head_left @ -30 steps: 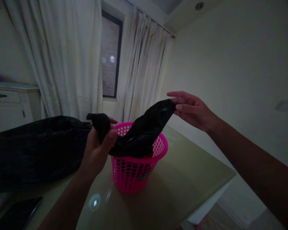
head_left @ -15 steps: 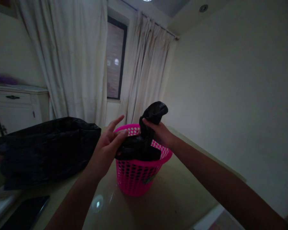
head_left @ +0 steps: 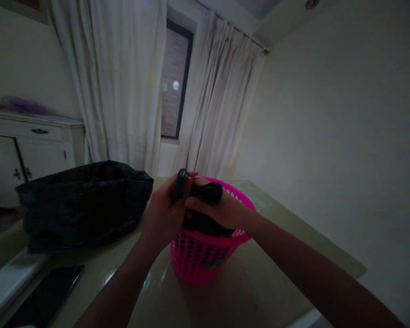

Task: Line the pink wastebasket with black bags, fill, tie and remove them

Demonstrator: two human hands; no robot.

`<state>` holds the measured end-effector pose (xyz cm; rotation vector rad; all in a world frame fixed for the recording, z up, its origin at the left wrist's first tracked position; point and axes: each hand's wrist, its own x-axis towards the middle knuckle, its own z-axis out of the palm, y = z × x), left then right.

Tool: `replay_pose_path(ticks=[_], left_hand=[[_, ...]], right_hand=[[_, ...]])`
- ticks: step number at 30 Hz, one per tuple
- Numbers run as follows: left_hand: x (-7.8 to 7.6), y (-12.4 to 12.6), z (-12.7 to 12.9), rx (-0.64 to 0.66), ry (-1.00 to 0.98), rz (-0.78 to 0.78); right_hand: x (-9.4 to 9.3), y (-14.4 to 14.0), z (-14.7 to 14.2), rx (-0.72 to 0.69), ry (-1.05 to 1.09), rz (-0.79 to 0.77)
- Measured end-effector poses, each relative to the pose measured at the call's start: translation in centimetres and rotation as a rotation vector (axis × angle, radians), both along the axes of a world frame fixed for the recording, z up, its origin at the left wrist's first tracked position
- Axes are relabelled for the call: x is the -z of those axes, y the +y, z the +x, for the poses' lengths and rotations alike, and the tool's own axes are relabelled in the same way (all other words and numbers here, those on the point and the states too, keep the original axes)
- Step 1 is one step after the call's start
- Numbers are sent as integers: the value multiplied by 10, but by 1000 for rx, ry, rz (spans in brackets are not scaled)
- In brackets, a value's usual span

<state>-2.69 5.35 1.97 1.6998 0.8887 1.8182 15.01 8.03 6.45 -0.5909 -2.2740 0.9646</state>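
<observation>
A pink perforated plastic basket (head_left: pixel 205 257) stands on the table in front of me, with a dark mass of black plastic bag (head_left: pixel 208 224) in its mouth. Above its near left rim, my left hand (head_left: pixel 166 212) is closed around one gathered end of the bag, which pokes up past the thumb. My right hand (head_left: pixel 220 207) grips another bunched part, its thumb laid across the plastic. Both hands meet over the basket, nearly touching. Some fingers are hidden behind the bag.
A large, puffed-out black plastic bag (head_left: pixel 89 209) sits on the table (head_left: pixel 259 278) to the left. Nearer me lies a flat dark phone-like slab (head_left: pixel 49 294) beside a white strip (head_left: pixel 12 282). Behind are a white cabinet (head_left: pixel 48 148), curtains (head_left: pixel 123 86) and a window.
My right hand has come down and left with its bunch of bag. My left hand has closed from spread fingers onto the plastic. The view has turned slightly left.
</observation>
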Motion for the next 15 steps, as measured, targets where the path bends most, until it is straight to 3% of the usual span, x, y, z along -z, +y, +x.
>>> replay_pose_path(ticks=[3, 7, 9, 12, 15], left_hand=[[4, -3, 4, 22, 51, -49], [7, -5, 5, -255, 213, 63], [7, -5, 3, -306, 227, 117], [6, -5, 1, -202, 240, 183], [5, -5, 1, -83, 242, 198]], right_hand=[[5, 5, -5, 99, 121, -186], [11, 18, -8, 318, 308, -274], [11, 22, -10, 384, 333, -301], [10, 23, -10, 439, 276, -211], [10, 21, -9, 393, 212, -111]])
